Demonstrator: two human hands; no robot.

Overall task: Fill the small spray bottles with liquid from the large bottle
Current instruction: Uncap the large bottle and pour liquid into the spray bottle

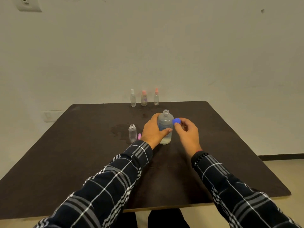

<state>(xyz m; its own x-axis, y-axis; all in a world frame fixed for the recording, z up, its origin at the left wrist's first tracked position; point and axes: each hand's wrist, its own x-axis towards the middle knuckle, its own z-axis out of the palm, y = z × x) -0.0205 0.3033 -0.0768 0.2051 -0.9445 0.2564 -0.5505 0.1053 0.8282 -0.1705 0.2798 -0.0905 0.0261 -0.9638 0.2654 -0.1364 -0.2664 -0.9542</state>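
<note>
The large clear bottle [165, 122] stands upright on the dark table [82, 153] with its neck uncapped. My left hand [153, 131] grips its body from the left. Just right of the bottle, my right hand [186, 133] pinches the blue cap [176, 121]. An uncapped small spray bottle [132, 133] stands left of my left hand. A pink sprayer top [139, 136] lies beside it, partly hidden by my hand. Three capped small spray bottles stand in a row at the far edge: a white-topped one [133, 98] and two pink-topped ones [144, 98] [156, 97].
A wet patch [118, 131] spreads on the table around the uncapped small bottle. A plain wall rises right behind the table's far edge. The floor shows past the table's right side.
</note>
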